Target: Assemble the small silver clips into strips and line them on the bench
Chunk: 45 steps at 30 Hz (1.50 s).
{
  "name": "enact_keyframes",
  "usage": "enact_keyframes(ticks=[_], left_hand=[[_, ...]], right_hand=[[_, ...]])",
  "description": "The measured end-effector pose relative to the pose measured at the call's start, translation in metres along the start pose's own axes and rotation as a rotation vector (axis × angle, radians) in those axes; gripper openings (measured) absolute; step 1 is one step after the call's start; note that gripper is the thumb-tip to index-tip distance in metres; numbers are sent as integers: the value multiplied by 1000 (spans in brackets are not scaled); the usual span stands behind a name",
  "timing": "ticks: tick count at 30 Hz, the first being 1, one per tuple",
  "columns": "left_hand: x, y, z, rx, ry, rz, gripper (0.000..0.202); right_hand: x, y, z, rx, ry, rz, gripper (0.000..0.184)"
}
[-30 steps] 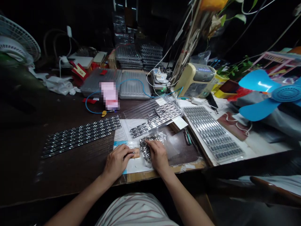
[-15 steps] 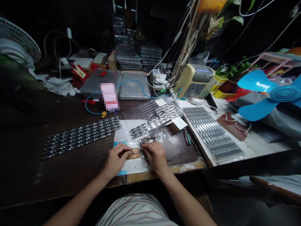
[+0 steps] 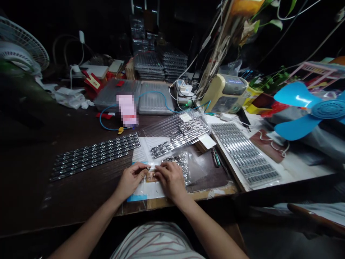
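Along the front edge of a dark wooden workbench [image 3: 81,187], two bare hands are held close together over a white printed sheet [image 3: 140,154]. Between the left hand [image 3: 131,181] and the right hand [image 3: 171,181], a small tan rectangular board [image 3: 151,176] is partly covered by the fingers; whether it is actually gripped cannot be told. A clear plastic bag of small silver metal parts [image 3: 176,162] is left just beside the right hand. Rows of silver metal strips [image 3: 95,155] are laid out to the left of the sheet, and more strips are held in a clear plastic sleeve [image 3: 179,135] beyond the hands. A clear tray of packed silver pieces [image 3: 244,153] is set to the right. Much appears to be finished, though the bagged parts seem to be left.
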State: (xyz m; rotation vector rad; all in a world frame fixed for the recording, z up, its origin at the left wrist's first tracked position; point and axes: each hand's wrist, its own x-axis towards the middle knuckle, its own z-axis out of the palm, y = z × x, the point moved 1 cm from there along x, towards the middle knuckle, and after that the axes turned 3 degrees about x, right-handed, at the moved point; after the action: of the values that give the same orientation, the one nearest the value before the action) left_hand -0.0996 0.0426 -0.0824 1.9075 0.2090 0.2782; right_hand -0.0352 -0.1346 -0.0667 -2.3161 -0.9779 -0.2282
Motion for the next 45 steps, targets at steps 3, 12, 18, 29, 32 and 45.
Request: enact_keyframes(ticks=[3,12,18,29,32,45], left_hand=[[1,4,2,46,14,0,21],[12,26,13,282,5,146,15],[-1,29,28,416,-97,325,15],[-3,23,32,502,-108,360,13],[-2,23,32,487,-117,354,12],[36,24,-12,574,162,267,10]], right_hand=[[1,14,-10,-95,-12,15,31],[-3,32,-4,-7,52,29,6],[-8,34,-5,101,139,72,13],[-7,31,-9,178,124,89,12],[-8,32,-8,181,121,89,12],[-7,31,-13,253,202,53,15]])
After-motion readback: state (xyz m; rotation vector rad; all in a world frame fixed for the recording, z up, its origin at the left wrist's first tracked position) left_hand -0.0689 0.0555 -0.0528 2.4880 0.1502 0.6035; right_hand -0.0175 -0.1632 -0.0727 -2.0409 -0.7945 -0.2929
